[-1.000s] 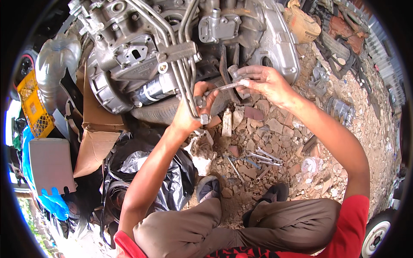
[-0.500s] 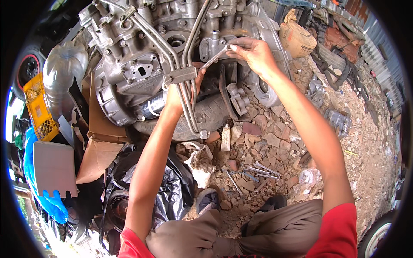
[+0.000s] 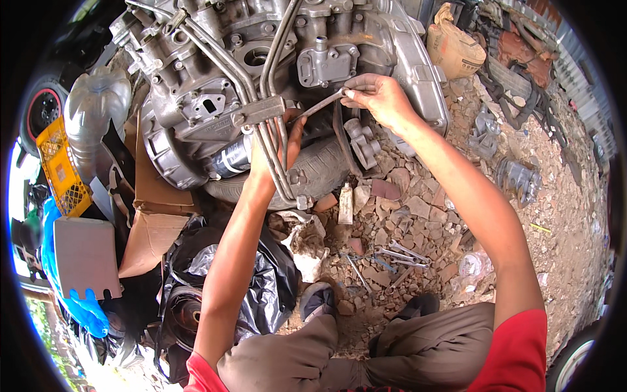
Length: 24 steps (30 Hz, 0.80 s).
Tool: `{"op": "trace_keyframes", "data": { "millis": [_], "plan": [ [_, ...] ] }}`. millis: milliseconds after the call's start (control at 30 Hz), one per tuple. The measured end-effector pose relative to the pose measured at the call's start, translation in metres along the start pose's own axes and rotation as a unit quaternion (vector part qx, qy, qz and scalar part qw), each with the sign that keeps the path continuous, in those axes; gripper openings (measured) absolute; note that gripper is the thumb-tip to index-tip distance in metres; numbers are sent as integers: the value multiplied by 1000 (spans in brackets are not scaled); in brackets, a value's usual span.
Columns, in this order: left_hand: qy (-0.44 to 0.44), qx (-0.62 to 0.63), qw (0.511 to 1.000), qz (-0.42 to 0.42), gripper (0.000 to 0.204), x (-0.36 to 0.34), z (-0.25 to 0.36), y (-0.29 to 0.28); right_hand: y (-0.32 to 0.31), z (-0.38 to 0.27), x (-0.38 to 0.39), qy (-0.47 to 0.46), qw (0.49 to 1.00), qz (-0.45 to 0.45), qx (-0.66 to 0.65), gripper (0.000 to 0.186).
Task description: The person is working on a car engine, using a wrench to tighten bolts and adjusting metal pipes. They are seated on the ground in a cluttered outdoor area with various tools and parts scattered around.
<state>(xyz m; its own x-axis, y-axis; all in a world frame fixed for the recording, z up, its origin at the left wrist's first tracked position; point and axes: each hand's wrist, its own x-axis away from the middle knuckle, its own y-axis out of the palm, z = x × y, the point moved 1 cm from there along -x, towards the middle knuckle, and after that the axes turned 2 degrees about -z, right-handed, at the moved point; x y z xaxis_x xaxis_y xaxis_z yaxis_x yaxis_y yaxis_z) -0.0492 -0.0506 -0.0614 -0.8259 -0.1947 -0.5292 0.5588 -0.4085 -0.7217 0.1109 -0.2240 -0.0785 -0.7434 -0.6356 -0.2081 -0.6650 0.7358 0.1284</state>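
A bundle of bent metal pipes [image 3: 282,183] crosses a bulky grey engine [image 3: 202,127], joined by a flat clamp block [image 3: 261,112]. My left hand [image 3: 294,140] reaches behind the pipes with its fingers curled round them just below the block; part of it is hidden by them. Between finger and thumb, my right hand [image 3: 384,103] pinches the outer end of a slim wrench [image 3: 324,104]. The wrench slants down and left to the block's right end, close to my left fingertips. Its far end is partly hidden there.
Under the engine lies a tyre [image 3: 313,179]. Several wrenches [image 3: 405,255] rest on broken stones near my feet, beyond them a white tube [image 3: 345,204]. A cardboard box [image 3: 153,232] and black plastic bag [image 3: 268,281] crowd the left. A paper sack [image 3: 455,46] stands far right.
The view has shifted slightly, and engine and pipes appear a little further left. My right hand with the wrench has swung slightly downward, so the wrench lies flatter. My left hand keeps its hold.
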Motion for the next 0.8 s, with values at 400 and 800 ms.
{"op": "trace_keyframes", "data": {
  "millis": [400, 800],
  "plan": [
    [66, -27, 996, 55, 26, -21, -26, 1, 44, 22, -23, 29, 986, 111, -118, 17],
    [41, 8, 996, 85, 14, -18, -38, 9, 57, 26, -21, -5, 982, 123, -141, 19]
  ]
}}
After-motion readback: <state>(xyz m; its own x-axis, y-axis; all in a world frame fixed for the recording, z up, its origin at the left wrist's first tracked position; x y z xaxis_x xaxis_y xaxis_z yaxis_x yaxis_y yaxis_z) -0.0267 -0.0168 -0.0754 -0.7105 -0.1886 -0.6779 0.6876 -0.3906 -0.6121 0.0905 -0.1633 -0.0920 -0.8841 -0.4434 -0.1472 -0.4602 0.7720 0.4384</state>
